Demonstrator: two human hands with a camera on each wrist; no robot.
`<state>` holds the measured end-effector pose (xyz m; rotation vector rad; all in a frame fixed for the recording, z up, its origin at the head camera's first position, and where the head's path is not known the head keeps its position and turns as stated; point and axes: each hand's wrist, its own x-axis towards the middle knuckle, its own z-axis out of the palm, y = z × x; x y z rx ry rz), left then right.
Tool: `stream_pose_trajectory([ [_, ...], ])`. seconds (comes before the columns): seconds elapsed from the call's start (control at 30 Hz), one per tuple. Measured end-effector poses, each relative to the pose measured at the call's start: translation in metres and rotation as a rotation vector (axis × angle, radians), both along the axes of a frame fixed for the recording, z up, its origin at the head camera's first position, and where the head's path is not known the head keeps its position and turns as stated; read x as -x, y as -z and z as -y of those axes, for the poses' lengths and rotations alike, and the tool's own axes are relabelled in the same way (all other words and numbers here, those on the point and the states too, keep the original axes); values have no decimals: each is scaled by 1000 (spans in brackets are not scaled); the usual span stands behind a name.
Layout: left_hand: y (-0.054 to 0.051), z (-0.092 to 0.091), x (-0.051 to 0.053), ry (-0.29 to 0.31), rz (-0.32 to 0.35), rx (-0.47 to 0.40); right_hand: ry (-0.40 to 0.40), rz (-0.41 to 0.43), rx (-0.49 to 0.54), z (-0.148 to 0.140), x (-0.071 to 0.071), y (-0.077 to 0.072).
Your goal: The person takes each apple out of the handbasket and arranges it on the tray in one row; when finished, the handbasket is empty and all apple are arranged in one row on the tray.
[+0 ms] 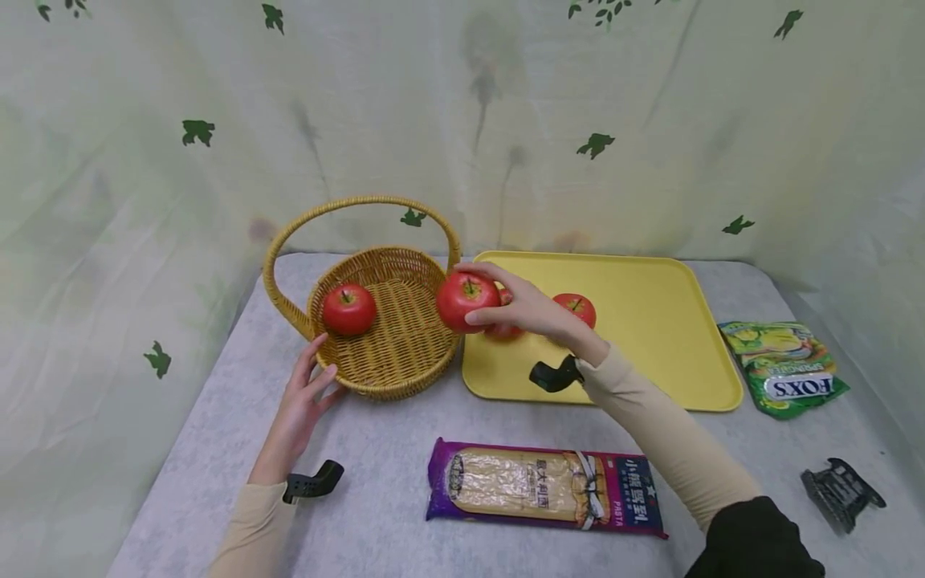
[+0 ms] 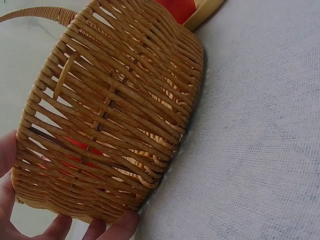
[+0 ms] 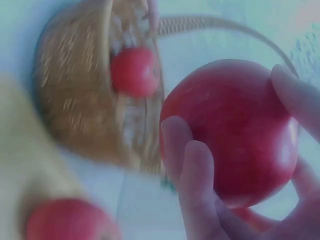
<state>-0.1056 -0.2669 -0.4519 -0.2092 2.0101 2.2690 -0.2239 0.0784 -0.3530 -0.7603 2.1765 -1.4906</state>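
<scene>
My right hand (image 1: 527,309) grips a red apple (image 1: 466,301) between thumb and fingers, above the gap between the wicker basket (image 1: 390,391) and the yellow tray (image 1: 614,377). In the right wrist view, the held apple (image 3: 230,132) fills much of the picture. Another apple (image 1: 350,309) lies inside the basket, toward its left. My left hand (image 1: 299,405) holds the basket's near left side; fingertips (image 2: 122,225) meet the woven wall (image 2: 110,110) in the left wrist view. On the tray are two more apples, one (image 1: 503,331) partly behind my right hand, the other (image 1: 576,307) beside my wrist.
A purple pasta packet (image 1: 545,488) lies in front of the tray. To the right are a green FOX'S bag (image 1: 784,365) and a black plastic object (image 1: 841,491). The basket's tall handle (image 1: 361,202) arches over it. A patterned curtain (image 1: 462,120) hangs behind the table.
</scene>
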Motion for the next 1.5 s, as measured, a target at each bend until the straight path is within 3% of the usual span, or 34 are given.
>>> stream_pose_trajectory([
  [0.4,0,0,0,19,-3,20,316,43,-76,-148,-8,17],
  [0.63,0,3,-1,12,-2,13,439,61,-114,-202,-17,36],
  [0.83,-1,2,0,6,11,24,446,90,-131,-218,-19,56],
  [1.1,0,-1,1,7,3,16,406,110,-184,-214,-11,73],
  [1.5,0,0,1,15,3,18,338,110,-212,-214,-1,75],
])
